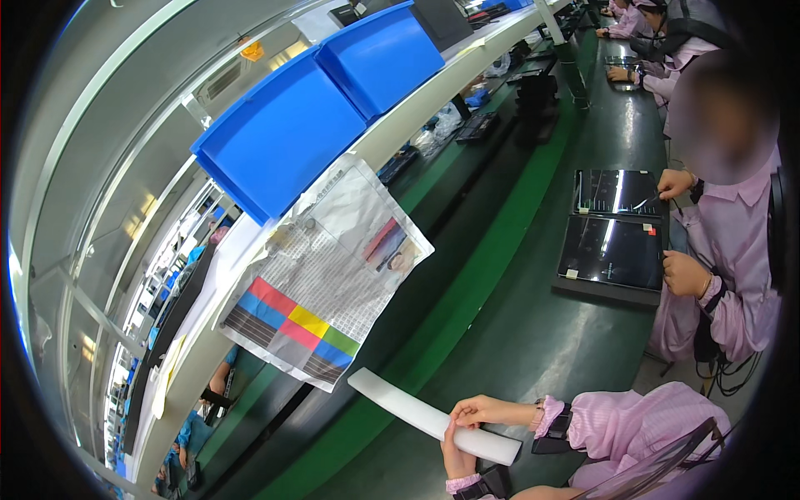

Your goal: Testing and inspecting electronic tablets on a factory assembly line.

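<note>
A long, flat white strip (400,402), which looks like foam, slants across the lower middle above the green bench. Gripping it near its right end is my left hand (455,457), thumb up along the edge and its other fingers partly hidden by the strip. My right hand (485,412) is closed on the same strip from above, fingertips bent at its upper edge close to my left thumb. Pink sleeves and dark wristbands cover both wrists. The strip's far end sticks out free, next to the lower corner of a hanging printed sheet (333,283).
Blue bins (283,133) stand on a pale shelf (408,125) above the green bench (517,333). To the right a co-worker in pink (737,242) handles a dark glossy panel device (612,254). Farther workers sit along the bench; parts and plastic bags lie under the shelf.
</note>
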The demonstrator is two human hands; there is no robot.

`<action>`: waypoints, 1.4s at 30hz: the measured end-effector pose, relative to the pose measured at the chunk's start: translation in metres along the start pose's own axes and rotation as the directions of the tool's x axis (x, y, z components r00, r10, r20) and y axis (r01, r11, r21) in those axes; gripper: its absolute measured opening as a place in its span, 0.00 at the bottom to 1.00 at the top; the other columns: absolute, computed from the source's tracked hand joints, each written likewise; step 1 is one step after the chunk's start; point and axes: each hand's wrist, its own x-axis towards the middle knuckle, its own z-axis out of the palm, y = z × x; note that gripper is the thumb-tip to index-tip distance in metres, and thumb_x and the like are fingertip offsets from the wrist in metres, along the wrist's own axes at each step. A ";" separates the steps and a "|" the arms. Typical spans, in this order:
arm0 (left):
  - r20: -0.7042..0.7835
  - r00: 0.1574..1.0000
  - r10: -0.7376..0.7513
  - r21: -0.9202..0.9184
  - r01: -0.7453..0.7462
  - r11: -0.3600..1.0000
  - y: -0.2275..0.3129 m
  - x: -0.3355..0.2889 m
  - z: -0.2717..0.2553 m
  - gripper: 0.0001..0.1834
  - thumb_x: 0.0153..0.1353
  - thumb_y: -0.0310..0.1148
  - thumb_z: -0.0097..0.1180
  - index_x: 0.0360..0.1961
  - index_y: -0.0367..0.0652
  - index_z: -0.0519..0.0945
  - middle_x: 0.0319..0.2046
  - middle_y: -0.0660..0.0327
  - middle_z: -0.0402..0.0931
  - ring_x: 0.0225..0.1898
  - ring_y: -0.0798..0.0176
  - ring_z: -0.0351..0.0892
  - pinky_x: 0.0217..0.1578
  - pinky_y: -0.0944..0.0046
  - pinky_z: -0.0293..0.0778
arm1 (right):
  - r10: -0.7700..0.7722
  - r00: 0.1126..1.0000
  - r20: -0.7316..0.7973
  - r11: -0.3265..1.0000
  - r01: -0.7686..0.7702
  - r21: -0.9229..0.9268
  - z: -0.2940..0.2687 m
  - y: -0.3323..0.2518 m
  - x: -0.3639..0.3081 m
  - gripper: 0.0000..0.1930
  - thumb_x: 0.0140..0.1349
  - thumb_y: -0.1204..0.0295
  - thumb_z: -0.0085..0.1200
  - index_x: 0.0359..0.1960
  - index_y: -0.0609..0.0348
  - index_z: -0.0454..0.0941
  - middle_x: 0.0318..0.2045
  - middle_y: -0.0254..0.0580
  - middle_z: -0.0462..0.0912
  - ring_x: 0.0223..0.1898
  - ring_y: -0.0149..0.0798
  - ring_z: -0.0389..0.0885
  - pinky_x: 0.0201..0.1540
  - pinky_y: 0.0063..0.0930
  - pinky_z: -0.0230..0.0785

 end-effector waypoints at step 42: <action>0.058 0.998 -0.003 -0.107 0.009 0.994 0.002 0.001 -0.001 0.14 0.63 0.33 0.49 0.47 0.36 0.67 0.28 0.59 0.66 0.33 0.62 0.66 0.45 0.58 0.67 | -0.838 0.520 0.165 0.455 0.833 -0.315 0.067 -0.199 -0.111 0.12 0.68 0.72 0.42 0.39 0.66 0.77 0.37 0.42 0.73 0.35 0.35 0.72 0.41 0.26 0.65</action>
